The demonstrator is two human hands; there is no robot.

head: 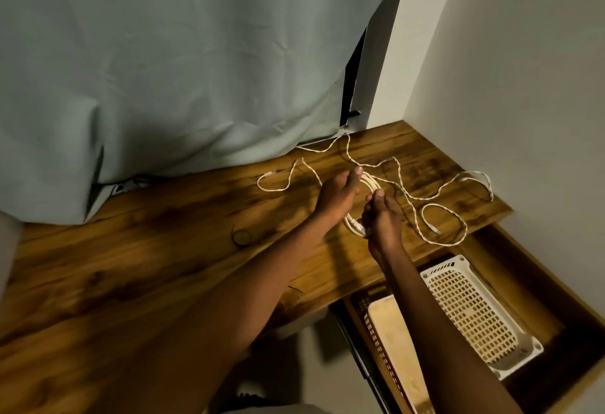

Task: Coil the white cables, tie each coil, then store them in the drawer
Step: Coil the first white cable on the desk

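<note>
A white cable coil [369, 185] hangs between both hands above the wooden desk [163, 249]. My left hand [337, 194] grips the coil's upper side, fingers through the loops. My right hand [381, 217] pinches its lower side near a plug end [357, 226]. Loose white cables [435, 195] lie spread and twisted on the desk behind and to the right of the hands, one strand [278, 181] curling to the left. The open drawer [530, 282] is below the desk's right edge.
In the drawer sit a white perforated basket [471, 312] and a second basket with a pale flat lid [393, 341]. A grey-green curtain [180, 69] hangs over the desk's back edge. White walls close in the right side.
</note>
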